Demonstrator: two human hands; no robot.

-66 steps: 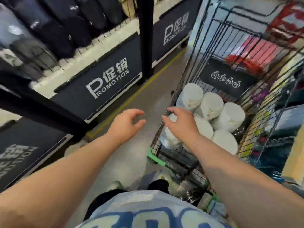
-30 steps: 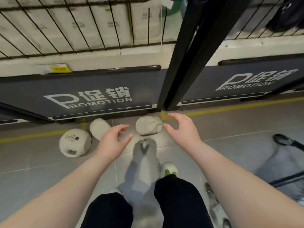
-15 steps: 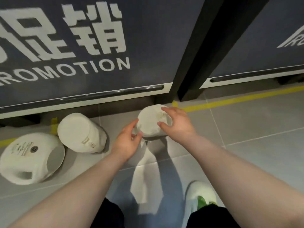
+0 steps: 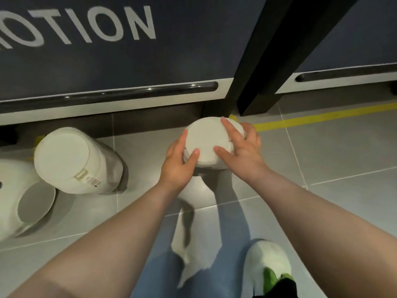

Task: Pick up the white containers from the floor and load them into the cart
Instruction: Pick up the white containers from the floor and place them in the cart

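Fuller left hand (image 4: 177, 168) grip on container (image 4: 205, 139)

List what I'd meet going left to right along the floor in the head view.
Container at the left edge → tipped container with a label → left hand → container held in both hands → right hand.

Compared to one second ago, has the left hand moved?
Yes. The left hand went forward toward the black post and now grips the container at its foot.

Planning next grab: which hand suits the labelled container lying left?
Likely the left hand: it holds the held container on the side facing the labelled container; the right hand is farther off.
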